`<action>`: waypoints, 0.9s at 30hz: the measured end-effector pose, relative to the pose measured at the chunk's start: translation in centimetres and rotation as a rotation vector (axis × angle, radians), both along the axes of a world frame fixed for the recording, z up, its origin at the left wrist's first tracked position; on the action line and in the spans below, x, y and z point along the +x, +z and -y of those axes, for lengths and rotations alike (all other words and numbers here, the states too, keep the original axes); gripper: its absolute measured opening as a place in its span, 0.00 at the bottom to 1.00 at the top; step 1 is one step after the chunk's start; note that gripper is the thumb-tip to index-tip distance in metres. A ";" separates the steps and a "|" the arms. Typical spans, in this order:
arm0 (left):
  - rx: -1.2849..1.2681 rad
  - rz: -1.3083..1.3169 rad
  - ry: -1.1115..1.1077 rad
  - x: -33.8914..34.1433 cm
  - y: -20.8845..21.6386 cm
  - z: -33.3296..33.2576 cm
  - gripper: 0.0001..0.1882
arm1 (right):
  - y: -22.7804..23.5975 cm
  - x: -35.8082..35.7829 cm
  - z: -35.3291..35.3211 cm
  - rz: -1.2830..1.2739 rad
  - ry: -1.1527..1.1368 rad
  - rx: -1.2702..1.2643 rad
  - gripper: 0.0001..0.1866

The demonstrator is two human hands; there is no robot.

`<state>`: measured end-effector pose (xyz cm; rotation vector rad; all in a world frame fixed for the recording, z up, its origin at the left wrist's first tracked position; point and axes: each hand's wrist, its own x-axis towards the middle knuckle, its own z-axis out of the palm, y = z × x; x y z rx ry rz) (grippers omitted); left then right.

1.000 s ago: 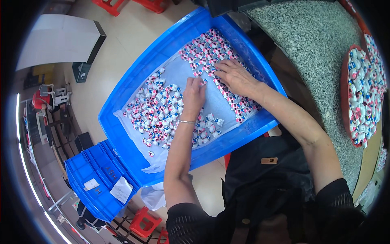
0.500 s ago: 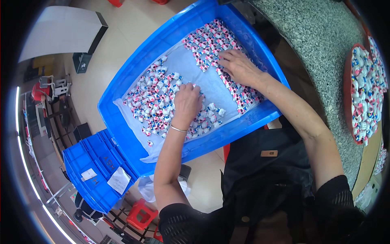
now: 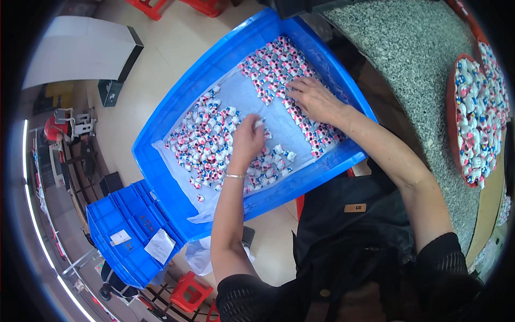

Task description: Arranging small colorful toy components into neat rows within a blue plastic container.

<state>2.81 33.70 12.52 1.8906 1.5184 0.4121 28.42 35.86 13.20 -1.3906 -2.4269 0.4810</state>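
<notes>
Inside a large blue plastic bin [image 3: 188,88], lined with a white sheet [image 3: 244,95], lie many small white, pink and blue figurines. A loose, jumbled heap of figurines [image 3: 206,142] fills the left part. Packed rows of figurines [image 3: 279,61] line the far and right side. My left hand [image 3: 248,139], wearing a bracelet at the wrist, is raised at the heap's right edge, its fingers closed on a small white figurine [image 3: 259,123], partly hidden. Over the rows' inner edge, my right hand [image 3: 316,100] rests with fingers stretched out and slightly bent; its fingertips touch the figurines there.
To the right curves a speckled stone counter [image 3: 407,64], bearing a red tray [image 3: 452,118] heaped with similar figurines. Another blue crate [image 3: 120,231] with paper labels stands at lower left. Red stools [image 3: 190,292] stand on the floor, and a white table [image 3: 86,48] is at upper left.
My left hand has lifted and turned from the heap, now with a white figurine showing at its fingers. My right hand stays over the rows. The whole view has shifted slightly.
</notes>
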 end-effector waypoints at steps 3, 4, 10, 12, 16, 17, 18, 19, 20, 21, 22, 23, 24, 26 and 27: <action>-0.210 0.410 0.059 1.8 -1.6 -1.4 0.14 | -0.2 0.0 -0.2 -0.079 -0.011 0.036 0.14; -0.302 0.359 0.075 2.3 -2.2 -1.9 0.16 | -0.1 0.0 -0.3 -0.050 -0.003 0.013 0.16; 0.144 0.026 -0.011 3.9 -4.1 -2.3 0.16 | 0.0 0.5 -0.2 -0.039 -0.026 -0.015 0.17; 0.141 0.091 0.055 4.0 -4.0 -1.6 0.15 | 0.0 0.3 -0.2 -0.046 -0.029 -0.024 0.17; 0.194 0.175 0.053 4.5 -3.6 -1.4 0.12 | 0.0 -0.1 0.0 -0.052 -0.019 -0.035 0.16; 0.201 0.166 0.064 4.5 -3.5 -1.6 0.12 | 0.1 -0.1 0.0 -0.058 -0.033 -0.042 0.16; 0.199 0.152 0.079 4.4 -3.4 -1.6 0.13 | 0.1 0.0 0.0 -0.070 -0.021 -0.015 0.16; 0.214 0.158 0.076 4.4 -3.2 -1.7 0.13 | 0.1 0.2 0.0 -0.063 -0.022 -0.021 0.17; 0.207 0.138 0.093 4.4 -3.1 -1.7 0.13 | 0.1 0.2 0.0 -0.049 -0.030 -0.032 0.17; 0.217 0.121 0.144 4.4 -3.1 -1.7 0.16 | 0.1 0.3 0.0 -0.055 -0.024 -0.019 0.17; 0.205 0.084 0.218 4.5 -3.0 -1.7 0.18 | 0.1 0.3 0.0 -0.057 -0.024 -0.029 0.17; 0.232 0.107 0.191 4.8 -3.1 -1.8 0.18 | 0.0 0.3 0.0 -0.054 -0.032 -0.041 0.18; 0.187 0.272 0.356 5.4 -3.2 -1.8 0.23 | -0.1 0.1 0.0 -0.067 -0.040 -0.057 0.18; -0.033 0.379 0.431 6.1 -3.3 -2.1 0.35 | -0.2 -0.1 0.1 -0.079 -0.038 -0.053 0.18; -0.041 0.368 0.434 6.6 -3.3 -2.2 0.35 | -0.3 -0.2 0.1 -0.089 -0.052 -0.051 0.18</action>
